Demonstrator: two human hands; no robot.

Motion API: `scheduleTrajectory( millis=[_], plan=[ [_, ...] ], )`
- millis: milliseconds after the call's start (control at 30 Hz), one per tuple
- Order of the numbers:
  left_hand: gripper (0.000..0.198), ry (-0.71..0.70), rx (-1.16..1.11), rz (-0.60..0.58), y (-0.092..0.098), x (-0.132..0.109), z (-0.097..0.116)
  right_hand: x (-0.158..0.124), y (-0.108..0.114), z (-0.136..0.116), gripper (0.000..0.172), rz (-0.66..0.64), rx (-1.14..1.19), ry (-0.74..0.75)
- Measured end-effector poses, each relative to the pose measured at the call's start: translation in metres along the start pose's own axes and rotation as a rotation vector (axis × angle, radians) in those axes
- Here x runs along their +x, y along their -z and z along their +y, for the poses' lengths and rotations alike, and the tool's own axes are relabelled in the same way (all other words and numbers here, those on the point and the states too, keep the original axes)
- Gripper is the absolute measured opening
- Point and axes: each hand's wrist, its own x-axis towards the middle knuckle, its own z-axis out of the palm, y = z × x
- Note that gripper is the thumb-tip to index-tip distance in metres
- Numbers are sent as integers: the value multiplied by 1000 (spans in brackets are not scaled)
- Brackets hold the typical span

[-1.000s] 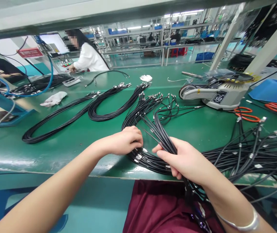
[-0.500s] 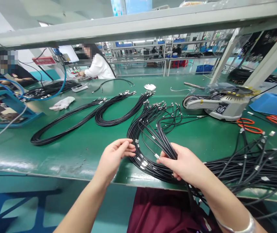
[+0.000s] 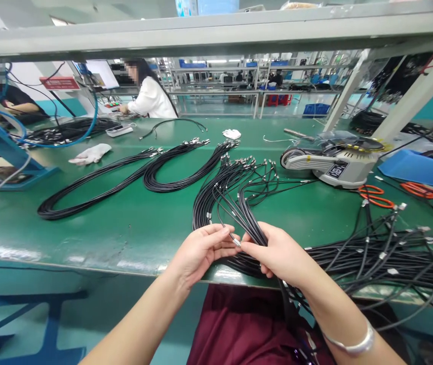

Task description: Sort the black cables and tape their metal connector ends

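Observation:
My right hand (image 3: 277, 252) is closed around a thick bundle of black cables (image 3: 247, 213) with small silver connectors, near the front edge of the green bench (image 3: 125, 223). The bundle loops away across the bench and trails down over my lap. My left hand (image 3: 203, 250) sits just left of it, palm up, fingers loosely curled, its fingertips touching one silver connector end (image 3: 235, 241) beside my right thumb.
Two long loops of black cable (image 3: 98, 182) lie to the left, a tangled cable pile (image 3: 391, 253) to the right. A tape dispenser machine (image 3: 333, 162), orange scissors (image 3: 376, 195), a blue tray (image 3: 417, 167) and white gloves (image 3: 89, 153) are on the bench. A person in white (image 3: 150, 99) works behind.
My left hand lifted off the cables, opened, then came back right to meet the connector end by my right hand. The right hand kept its hold on the bundle.

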Motion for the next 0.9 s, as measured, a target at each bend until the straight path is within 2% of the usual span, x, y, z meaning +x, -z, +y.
scheduleTrajectory(
  millis=[267, 433, 567, 700, 833, 900],
  plan=[
    [13, -52, 98, -26, -11, 1, -2, 4, 3, -7, 17, -2, -8, 46],
    [9, -80, -22, 97, -6, 5, 1, 0, 9, 0, 11, -39, -153, 69],
    [7, -75, -109, 132, -1, 7, 1, -11, 22, 3, 18, -38, -283, 95],
    [14, -54, -82, 106, -5, 3, -5, -14, 29, -5, 20, 4, -165, 48],
    [16, -76, -27, 59, -16, -5, -12, -4, 20, -7, 9, 66, -101, 237],
    [19, -113, 13, 30, -22, -5, -15, 0, 13, -4, 5, 56, -107, 307]
  ],
)
